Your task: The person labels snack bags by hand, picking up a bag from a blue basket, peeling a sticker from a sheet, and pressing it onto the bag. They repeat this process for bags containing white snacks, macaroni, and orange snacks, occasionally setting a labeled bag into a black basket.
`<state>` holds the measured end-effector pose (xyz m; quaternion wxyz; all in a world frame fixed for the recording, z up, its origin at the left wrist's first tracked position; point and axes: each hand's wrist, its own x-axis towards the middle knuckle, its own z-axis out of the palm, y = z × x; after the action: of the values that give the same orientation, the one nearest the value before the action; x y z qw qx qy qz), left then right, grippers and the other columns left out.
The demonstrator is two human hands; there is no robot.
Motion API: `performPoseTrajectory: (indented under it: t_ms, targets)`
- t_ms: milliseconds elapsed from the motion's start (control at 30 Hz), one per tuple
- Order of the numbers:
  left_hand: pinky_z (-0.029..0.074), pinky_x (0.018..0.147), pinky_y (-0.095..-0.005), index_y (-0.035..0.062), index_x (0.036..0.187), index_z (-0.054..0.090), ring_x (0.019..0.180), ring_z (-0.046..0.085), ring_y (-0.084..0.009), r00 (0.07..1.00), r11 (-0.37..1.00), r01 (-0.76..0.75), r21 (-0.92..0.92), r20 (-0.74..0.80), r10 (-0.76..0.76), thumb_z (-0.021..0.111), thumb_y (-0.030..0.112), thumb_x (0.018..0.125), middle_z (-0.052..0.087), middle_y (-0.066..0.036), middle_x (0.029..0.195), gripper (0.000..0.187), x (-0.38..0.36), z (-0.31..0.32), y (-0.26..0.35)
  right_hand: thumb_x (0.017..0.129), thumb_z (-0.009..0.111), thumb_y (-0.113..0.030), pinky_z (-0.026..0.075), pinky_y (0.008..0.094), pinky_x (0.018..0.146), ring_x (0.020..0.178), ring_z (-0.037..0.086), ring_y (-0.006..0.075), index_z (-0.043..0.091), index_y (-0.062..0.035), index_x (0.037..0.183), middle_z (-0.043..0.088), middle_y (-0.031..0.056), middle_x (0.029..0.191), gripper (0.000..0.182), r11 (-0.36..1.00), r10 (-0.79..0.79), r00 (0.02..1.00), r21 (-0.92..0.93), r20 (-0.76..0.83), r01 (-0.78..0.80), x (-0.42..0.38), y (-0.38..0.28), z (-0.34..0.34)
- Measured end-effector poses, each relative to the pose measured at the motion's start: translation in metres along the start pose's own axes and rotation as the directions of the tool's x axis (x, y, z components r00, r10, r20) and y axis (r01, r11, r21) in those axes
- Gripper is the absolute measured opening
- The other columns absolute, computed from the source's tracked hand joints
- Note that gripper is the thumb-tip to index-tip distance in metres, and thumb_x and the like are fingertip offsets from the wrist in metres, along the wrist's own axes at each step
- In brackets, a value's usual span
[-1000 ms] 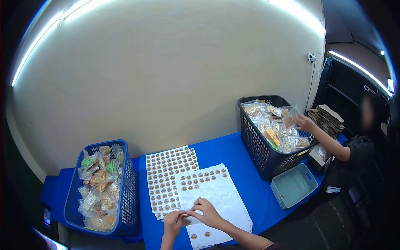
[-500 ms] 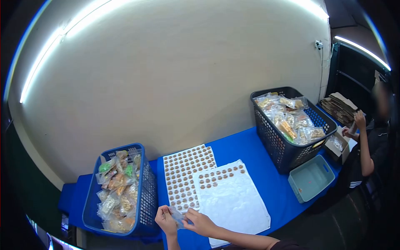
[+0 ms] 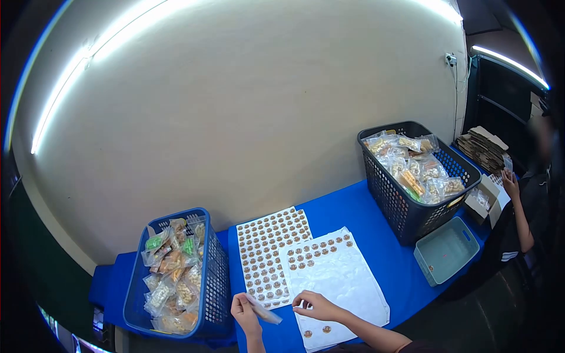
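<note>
My left hand (image 3: 244, 310) holds a small clear packet (image 3: 265, 312) just over the near edge of the blue table (image 3: 353, 226). My right hand (image 3: 318, 305) rests with its fingertips on the near sticker sheet (image 3: 338, 279), which is mostly peeled, with round brown stickers along its top and two at the bottom. A fuller sheet of brown stickers (image 3: 268, 253) lies beside it on the left.
A blue basket (image 3: 203, 288) of filled snack packets stands at the left. A dark basket (image 3: 412, 217) with more packets sits at the right, a pale teal tray (image 3: 447, 250) in front of it. Another person (image 3: 524, 200) sits at the right by stacked cardboard (image 3: 482, 147).
My hands have separated: the left keeps the clear packet, the right has moved onto the sticker sheet. The view shifted left. The other person's hand came away from the dark basket.
</note>
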<state>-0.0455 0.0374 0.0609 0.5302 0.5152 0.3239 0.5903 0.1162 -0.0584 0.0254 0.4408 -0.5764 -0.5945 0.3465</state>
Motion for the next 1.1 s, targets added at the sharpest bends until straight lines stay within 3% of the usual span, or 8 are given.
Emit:
performPoseTrajectory:
  t_ms: [133, 267, 300, 400, 433, 567, 700, 1100]
  targets:
    - [0.04, 0.061, -0.024, 0.0068, 0.074, 0.048, 0.053, 0.041, -0.0068, 0.905, 0.54, 0.425, -0.726, 0.33, -0.269, 0.04, 0.022, 0.091, 0.042, 0.002, 0.054, 0.024, 0.005, 0.0, -0.015, 0.081, 0.06, -0.028, 0.043, 0.0235, 0.069, 0.081, 0.053, 0.0119, 0.051, -0.0026, 0.107, 0.055, 0.0107, 0.1, 0.038, 0.752, 0.306, 0.946, 0.582, 0.105, -0.307, -0.019, 0.011, 0.026]
    - [0.041, 0.069, -0.0287, 0.0084, 0.077, 0.051, 0.054, 0.043, -0.0087, 0.73, 0.013, 0.643, -0.766, 0.607, -0.312, 0.04, 0.024, 0.091, 0.044, 0.001, 0.055, 0.024, 0.0, 0.008, -0.041, 0.081, 0.06, -0.024, 0.044, 0.0216, 0.067, 0.076, 0.055, 0.0094, 0.052, -0.0025, 0.104, 0.059, 0.0074, 0.089, 0.033, 0.452, 0.303, 0.857, 0.729, 0.417, -0.514, -0.027, 0.038, 0.031]
    - [0.042, 0.073, -0.0327, 0.0065, 0.092, 0.053, 0.067, 0.051, -0.0119, 0.741, 0.006, 0.642, -0.767, 0.618, -0.264, 0.043, 0.025, 0.09, 0.054, -0.003, 0.069, 0.021, 0.0, 0.01, -0.048, 0.081, 0.06, -0.023, 0.045, 0.0226, 0.066, 0.075, 0.056, 0.0087, 0.054, -0.0037, 0.098, 0.06, 0.0048, 0.085, 0.027, 0.416, 0.325, 0.873, 0.774, 0.363, -0.477, -0.028, 0.04, 0.027]
    - [0.042, 0.081, -0.0395, 0.004, 0.115, 0.043, 0.093, 0.053, -0.0188, 0.796, 0.739, 0.602, -0.301, 0.299, -0.527, 0.037, 0.036, 0.091, 0.054, -0.011, 0.101, 0.04, -0.013, 0.018, -0.051, 0.081, 0.059, -0.022, 0.046, 0.0231, 0.066, 0.074, 0.056, 0.0088, 0.055, -0.0028, 0.093, 0.06, 0.0041, 0.084, 0.023, 0.363, 0.437, 0.891, 0.882, 0.125, -0.302, -0.033, 0.036, 0.009]
    - [0.039, 0.088, -0.043, 0.0023, 0.128, 0.028, 0.112, 0.043, -0.0249, 0.779, 0.735, 0.615, -0.285, 0.366, -0.51, 0.026, 0.046, 0.091, 0.04, -0.016, 0.123, 0.057, -0.021, 0.013, -0.047, 0.08, 0.061, -0.019, 0.047, 0.0237, 0.068, 0.076, 0.057, 0.0098, 0.054, -0.0029, 0.091, 0.06, 0.0048, 0.086, 0.02, 0.319, 0.491, 0.869, 0.917, 0.055, -0.239, -0.031, 0.033, 0.002]
    - [0.042, 0.087, -0.0385, 0.001, 0.126, 0.029, 0.11, 0.045, -0.0247, 0.654, 0.57, 0.748, -0.339, 0.522, -0.548, 0.027, 0.046, 0.09, 0.04, -0.018, 0.122, 0.058, -0.036, 0.016, -0.035, 0.077, 0.065, -0.019, 0.045, 0.0219, 0.063, 0.07, 0.056, 0.0096, 0.055, -0.0032, 0.087, 0.059, 0.0037, 0.079, 0.021, 0.541, 0.44, 0.865, 0.84, -0.239, -0.043, -0.034, 0.02, -0.008]
    - [0.049, 0.071, -0.025, -0.0006, 0.115, 0.04, 0.082, 0.059, -0.0142, 0.744, 0.786, 0.612, -0.086, 0.401, -0.535, 0.05, 0.012, 0.086, 0.057, -0.011, 0.098, 0.032, -0.048, 0.031, -0.051, 0.077, 0.065, -0.018, 0.044, 0.0214, 0.065, 0.074, 0.054, 0.0092, 0.053, 0.0003, 0.101, 0.058, 0.004, 0.088, 0.032, 0.577, 0.393, 0.915, 0.8, -0.095, -0.165, -0.04, 0.014, 0.01]
    - [0.047, 0.08, -0.0329, 0.0022, 0.123, 0.032, 0.095, 0.056, -0.0196, 0.591, 0.731, 0.672, 0.114, 0.511, -0.623, 0.052, 0.013, 0.085, 0.053, -0.014, 0.109, 0.045, -0.046, -0.001, -0.047, 0.081, 0.059, -0.034, 0.039, 0.0211, 0.062, 0.066, 0.048, 0.0061, 0.062, -0.004, 0.09, 0.059, 0.0006, 0.077, 0.032, 0.797, 0.345, 0.907, 0.434, 0.243, -0.419, -0.051, 0.019, -0.037]
